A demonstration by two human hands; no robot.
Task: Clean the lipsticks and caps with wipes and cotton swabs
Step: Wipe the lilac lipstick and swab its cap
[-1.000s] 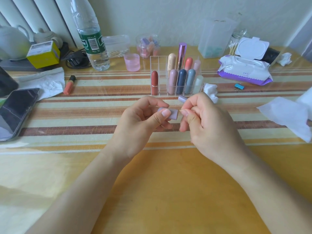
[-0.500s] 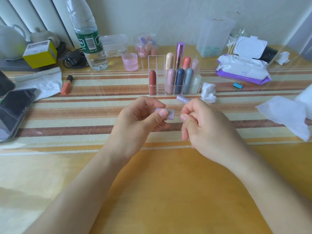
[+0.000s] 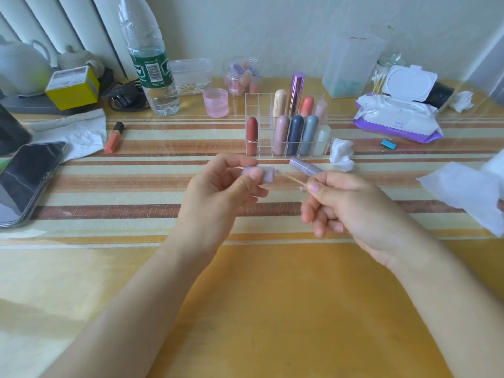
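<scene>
My left hand (image 3: 218, 192) pinches a lilac lipstick cap (image 3: 263, 174), its open end facing right. My right hand (image 3: 351, 205) holds a cotton swab (image 3: 293, 179) between thumb and forefinger, its tip just outside the cap's mouth. The lilac lipstick body (image 3: 305, 166) lies on the table just behind my right hand. A clear acrylic organizer (image 3: 259, 105) behind it holds several capped lipsticks. An open pack of wipes (image 3: 395, 118) sits at the back right. A jar of cotton swabs (image 3: 381, 77) stands behind the pack.
A crumpled wipe (image 3: 342, 158) lies right of the organizer and a flat wipe (image 3: 463, 192) at the right edge. A coral lipstick (image 3: 114, 137), tissue (image 3: 73, 135) and phone (image 3: 27, 178) lie at left. A water bottle (image 3: 150, 58) and pink cup (image 3: 215, 102) stand at the back.
My right hand has drawn away to the right, pulling the cotton swab out of the cap. The lipstick body behind it is now uncovered. My left hand stays put with the cap.
</scene>
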